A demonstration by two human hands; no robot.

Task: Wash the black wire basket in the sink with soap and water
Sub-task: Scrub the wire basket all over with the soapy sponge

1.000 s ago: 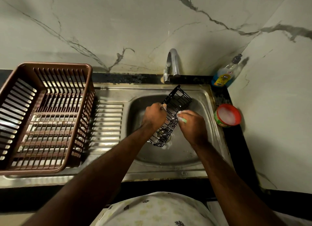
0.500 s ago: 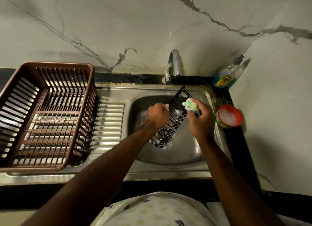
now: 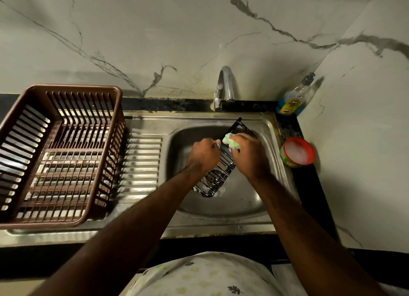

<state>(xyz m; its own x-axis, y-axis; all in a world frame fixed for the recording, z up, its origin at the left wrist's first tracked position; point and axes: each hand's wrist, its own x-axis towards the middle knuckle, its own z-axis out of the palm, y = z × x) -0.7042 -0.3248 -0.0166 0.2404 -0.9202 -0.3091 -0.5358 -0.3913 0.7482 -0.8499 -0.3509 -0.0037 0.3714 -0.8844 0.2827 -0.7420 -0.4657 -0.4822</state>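
The black wire basket (image 3: 218,180) stands tilted in the steel sink (image 3: 241,207), its lower end near the sink floor and its upper end toward the back right. My left hand (image 3: 204,155) grips the basket's left rim near the middle. My right hand (image 3: 249,156) holds a soapy green sponge (image 3: 231,141) against the basket's upper part. Foam clings to the lower wires. The tap (image 3: 223,86) stands behind the sink; no running water is visible.
A brown plastic dish rack (image 3: 59,154) sits on the ribbed drainboard (image 3: 141,169) at the left. A blue dish-soap bottle (image 3: 292,98) stands in the back right corner. A red-rimmed tub of foamy soap (image 3: 297,153) sits on the dark counter right of the sink.
My right hand with the sponge went from the basket's middle up to its far top right end, then came back left and slightly down along the wires. My left hand kept its grip.
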